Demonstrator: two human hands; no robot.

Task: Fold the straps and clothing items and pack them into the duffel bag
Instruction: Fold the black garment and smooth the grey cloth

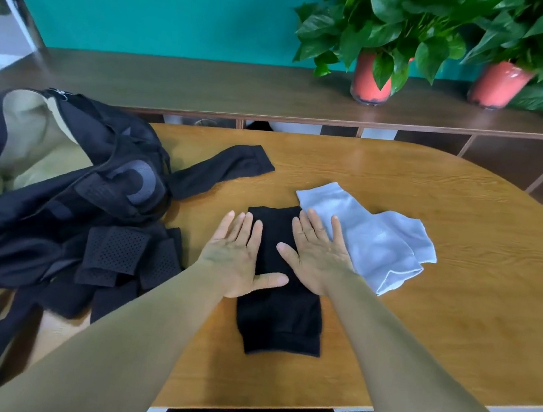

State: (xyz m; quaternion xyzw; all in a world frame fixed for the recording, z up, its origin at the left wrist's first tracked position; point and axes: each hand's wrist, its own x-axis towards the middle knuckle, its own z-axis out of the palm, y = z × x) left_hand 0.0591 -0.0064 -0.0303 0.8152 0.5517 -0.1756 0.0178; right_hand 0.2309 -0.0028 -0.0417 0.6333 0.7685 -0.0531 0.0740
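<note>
Now both hands lie flat on the folded black cloth [280, 314], which rests on the wooden table [436, 331]. The left hand [239, 257] presses on the left part of this cloth with straight fingers and the thumb spread out; it grasps nothing. The right hand [319, 253] is also flat and released, and its outer fingers reach over the edge of the light blue cloth [382, 244], which lies just to the right of the black cloth and touches it. To the left of the black cloth are black mesh straps [116, 247] in a loose pile. Further left is the duffel bag [58, 184], open, with a beige lining. A long black garment [223, 168] lies beyond the black cloth, towards the bag. Far behind, two potted plants [371, 77] stand on a low shelf [209, 87].
</note>
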